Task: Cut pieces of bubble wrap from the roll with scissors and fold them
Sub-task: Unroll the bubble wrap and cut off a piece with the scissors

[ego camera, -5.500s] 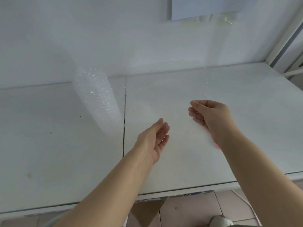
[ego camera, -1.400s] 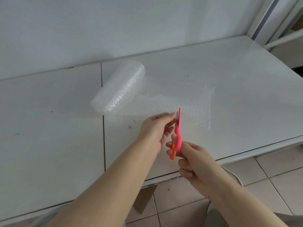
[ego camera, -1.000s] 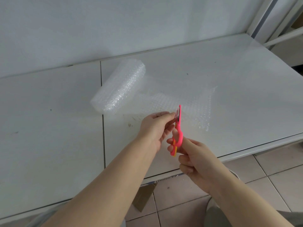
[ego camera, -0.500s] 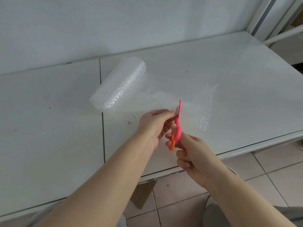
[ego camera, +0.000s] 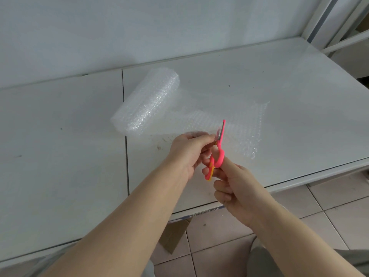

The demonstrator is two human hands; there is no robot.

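I read the bubble wrap roll (ego camera: 147, 104) as lying on the bench (ego camera: 60, 156), ahead and to the left of both hands, with its long axis running diagonally from near-left to far-right. Its unrolled sheet (ego camera: 239, 124) spreads rightward from the roll and passes directly in front of the hands. The left hand (ego camera: 187, 150) pinches the sheet's near edge between thumb and fingertips, lifting it slightly off the bench. The right hand (ego camera: 233, 188) grips the pink scissors (ego camera: 218, 148) with its thumb through the upper loop and its fingers curled round the lower handle. The blades sit at the near edge, just right of the left hand's pinch, and point away from me across the sheet. I cannot tell how far apart the blades stand. In my judgement, the coming cut must travel from the near edge to the far edge, roughly parallel to the roll's axis. The left hand is the nearer to the roll and tensions that side. I find no readable brand on the scissors. A printed strip (ego camera: 205, 210) under the bench's front edge is too small to read.
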